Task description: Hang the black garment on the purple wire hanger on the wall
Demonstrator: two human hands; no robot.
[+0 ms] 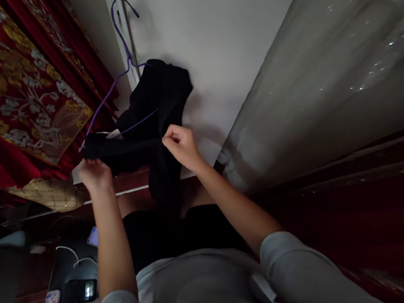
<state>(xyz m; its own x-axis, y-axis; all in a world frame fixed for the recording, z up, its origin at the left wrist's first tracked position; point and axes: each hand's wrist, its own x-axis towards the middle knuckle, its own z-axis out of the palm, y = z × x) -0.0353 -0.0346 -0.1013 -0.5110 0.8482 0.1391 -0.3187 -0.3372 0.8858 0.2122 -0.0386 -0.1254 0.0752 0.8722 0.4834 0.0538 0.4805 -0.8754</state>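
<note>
A black garment point(157, 107) hangs over a purple wire hanger point(121, 42) hooked high on the white door frame. My left hand point(94, 175) is closed on the garment's left end, near a white label. My right hand point(181, 144) pinches the cloth near the middle, fingers curled. Part of the garment droops between my forearms. Both grey sleeves show at the bottom.
Red and gold patterned curtains point(4, 74) hang at the left. A shiny grey curtain point(327, 77) fills the right. The white wall point(225, 26) is behind the hanger. A phone point(92, 236), a white cable point(74, 256) and small items lie on a dark surface at lower left.
</note>
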